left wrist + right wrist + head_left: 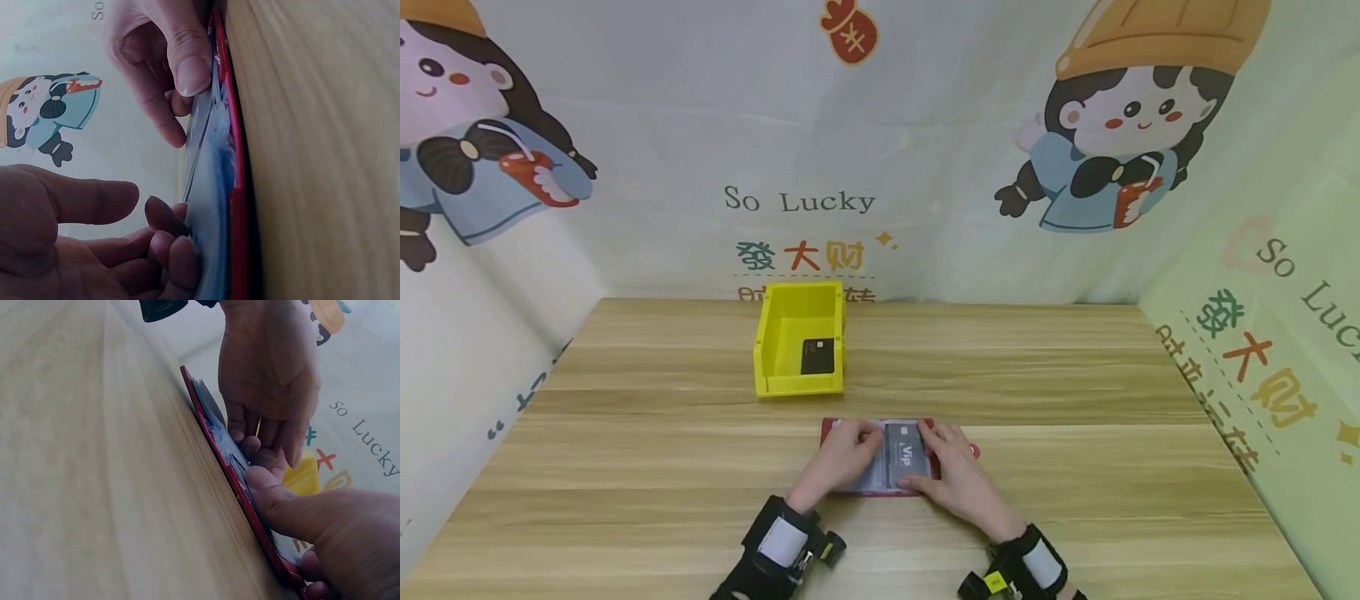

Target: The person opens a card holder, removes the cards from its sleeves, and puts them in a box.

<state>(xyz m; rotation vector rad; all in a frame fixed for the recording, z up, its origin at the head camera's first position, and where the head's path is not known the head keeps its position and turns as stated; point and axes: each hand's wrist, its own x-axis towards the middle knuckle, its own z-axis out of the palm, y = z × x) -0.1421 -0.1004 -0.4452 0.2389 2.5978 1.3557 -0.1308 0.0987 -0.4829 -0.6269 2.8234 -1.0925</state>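
Observation:
A red card holder (880, 493) lies spread on the table, its clear plastic sleeves (215, 219) showing. In its right-hand sleeve sits a grey card (904, 458) marked "Vip". My right hand (958, 475) grips the holder's right side, thumb (265, 481) on the card's lower part and fingers at the far and right edges. My left hand (842, 458) is over the left page, bent fingertips (184, 256) touching the sleeve beside the card. Its thumb (103, 200) stands apart from the fingers, clear of the holder in the left wrist view.
Behind the holder stands a yellow bin (799, 385) with a black card (817, 357) in it. The wooden table (1037, 392) meets a printed cloth backdrop (925, 167) at the back and sides. Each wrist wears a black strap with a camera (831, 548).

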